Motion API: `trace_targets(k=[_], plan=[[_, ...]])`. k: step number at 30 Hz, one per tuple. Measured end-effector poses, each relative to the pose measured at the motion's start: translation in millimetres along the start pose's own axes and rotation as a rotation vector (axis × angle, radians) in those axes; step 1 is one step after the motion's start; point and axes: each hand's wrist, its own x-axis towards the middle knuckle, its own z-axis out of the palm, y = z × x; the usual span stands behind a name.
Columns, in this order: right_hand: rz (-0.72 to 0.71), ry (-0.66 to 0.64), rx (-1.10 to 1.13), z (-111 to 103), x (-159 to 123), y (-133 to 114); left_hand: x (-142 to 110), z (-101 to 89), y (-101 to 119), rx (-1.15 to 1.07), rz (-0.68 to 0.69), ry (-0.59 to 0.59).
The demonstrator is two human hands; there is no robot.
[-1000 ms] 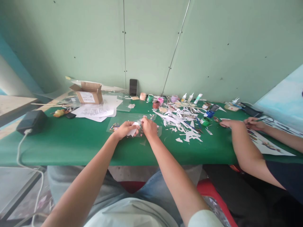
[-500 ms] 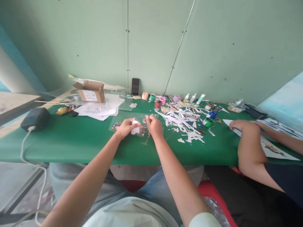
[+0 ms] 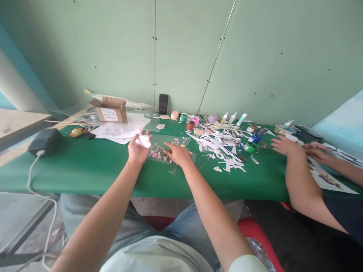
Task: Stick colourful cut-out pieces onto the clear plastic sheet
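Observation:
My left hand is turned palm up at the left edge of a clear plastic sheet, its fingers round a small white piece of paper. Scattered across the sheet are many tiny colourful cut-outs, pink ones among them. Over these hovers or rests my right hand, palm down, index finger stretched to the left and the thumb apart below it. I see nothing held in it; whether a fingertip touches a cut-out is too small to tell.
White paper scraps lie heaped right of the sheet, with paint jars and glue bottles behind. Papers and a cardboard box stand left. A co-worker's hands work far right. A charger block sits far left.
My left hand has moved left and turned palm up with the white paper. My right hand has shifted slightly left, its index finger now extended. The co-worker's near hand has lifted and spread.

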Motion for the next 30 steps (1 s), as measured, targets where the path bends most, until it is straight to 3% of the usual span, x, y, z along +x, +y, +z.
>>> trace_targets(k=[11,16,20,23,25,30], plan=[[-0.065,0.034,0.059,0,0,1,2,-1.5,-4,0.042,-0.093,0.064],[0.0,0.159,0.11,-1,-3,2,5,-3.6,-6,0.074,-0.1,0.059],[0.169,0.336,0.177,-7,-1,11,5,-2.3,-7,0.095,-0.1,0.023],[0.415,0.464,0.19,-27,1,34,2,1.8,-7,0.097,-0.09,-0.03],[0.556,0.462,0.153,-46,-2,59,1,5.1,-9,0.103,-0.09,-0.067],[0.725,0.387,0.058,-87,-21,135,-2,9.5,-14,0.148,-0.123,-0.137]])
